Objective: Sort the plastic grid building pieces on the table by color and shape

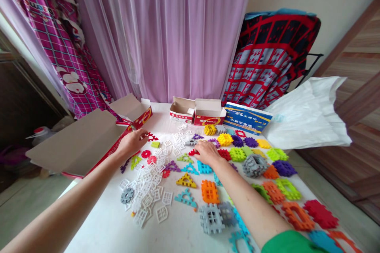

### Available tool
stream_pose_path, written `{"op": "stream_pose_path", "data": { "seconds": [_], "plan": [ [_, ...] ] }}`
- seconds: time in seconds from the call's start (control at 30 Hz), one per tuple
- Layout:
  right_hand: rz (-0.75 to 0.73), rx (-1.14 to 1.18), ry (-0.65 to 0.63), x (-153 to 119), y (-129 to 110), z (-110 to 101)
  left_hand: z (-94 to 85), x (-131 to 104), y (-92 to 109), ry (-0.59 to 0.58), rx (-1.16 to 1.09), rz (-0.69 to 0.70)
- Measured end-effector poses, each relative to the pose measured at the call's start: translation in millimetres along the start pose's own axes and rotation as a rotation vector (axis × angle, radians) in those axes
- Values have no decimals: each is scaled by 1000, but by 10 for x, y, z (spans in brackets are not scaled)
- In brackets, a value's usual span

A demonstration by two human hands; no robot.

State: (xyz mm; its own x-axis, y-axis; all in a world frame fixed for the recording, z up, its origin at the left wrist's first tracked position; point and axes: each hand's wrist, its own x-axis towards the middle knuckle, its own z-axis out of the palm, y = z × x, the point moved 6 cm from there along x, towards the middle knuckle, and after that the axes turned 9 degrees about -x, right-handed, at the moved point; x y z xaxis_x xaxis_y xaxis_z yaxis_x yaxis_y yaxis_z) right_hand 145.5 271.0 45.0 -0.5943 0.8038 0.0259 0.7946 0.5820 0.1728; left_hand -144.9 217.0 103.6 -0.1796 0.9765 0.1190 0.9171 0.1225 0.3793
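Note:
My left hand (133, 142) is over the left part of the table, its fingers closed on the edge of a red triangular building piece (152, 137). At the middle, my right hand (206, 151) bends its fingers around a small red building piece (193, 152), partly hidden by them. Near my right hand lie a blue window block (204, 167), a green triangular piece (185, 158) and a grey piece (190, 142). White window frames (148, 178) lie in a loose heap between my arms. A yellow triangular piece (186, 180) sits closer to me.
Open cardboard boxes (89, 142) stand at the left, with smaller boxes (209, 118) at the back. A blue box panel (247, 119) and a white bag (308, 114) are at the back right. Several colourful blocks, including an orange one (209, 191), cover the right side.

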Motion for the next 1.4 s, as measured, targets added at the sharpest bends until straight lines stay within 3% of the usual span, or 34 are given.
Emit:
{"op": "stream_pose_path", "data": {
  "seconds": [0.1, 0.23, 0.33, 0.47, 0.63, 0.8, 0.93, 1.1, 1.27, 1.4],
  "plan": [
    [-5, 1, -4, 1, -16, -7, 19, -62, 105, 60, -145, 36],
    [14, 55, 7, -15, 10, -76, 121, -139, 278, 37, -411, 29],
    [62, 187, 53, -39, 35, -194, 279, -196, 431, -45, -685, 14],
    [45, 565, 200, -73, -62, -416, 560, -273, 647, -213, -1007, -25],
    [46, 1018, 86, -57, -186, -378, 766, -347, 823, -278, -1097, -79],
    [202, 1199, 33, -57, 44, -180, 908, -349, 845, -317, -1077, -172],
    [200, 1094, 50, -78, 167, -156, 1000, -252, 870, -343, -1042, -217],
    [220, 682, 88, -112, 281, -200, 1102, -91, 981, -340, -923, -211],
    [286, 333, 25, -138, 387, -130, 1187, -71, 1139, -286, -679, -103],
    [342, 263, -51, -180, 416, -39, 1215, -159, 1192, -209, -436, 24]
  ]
}}
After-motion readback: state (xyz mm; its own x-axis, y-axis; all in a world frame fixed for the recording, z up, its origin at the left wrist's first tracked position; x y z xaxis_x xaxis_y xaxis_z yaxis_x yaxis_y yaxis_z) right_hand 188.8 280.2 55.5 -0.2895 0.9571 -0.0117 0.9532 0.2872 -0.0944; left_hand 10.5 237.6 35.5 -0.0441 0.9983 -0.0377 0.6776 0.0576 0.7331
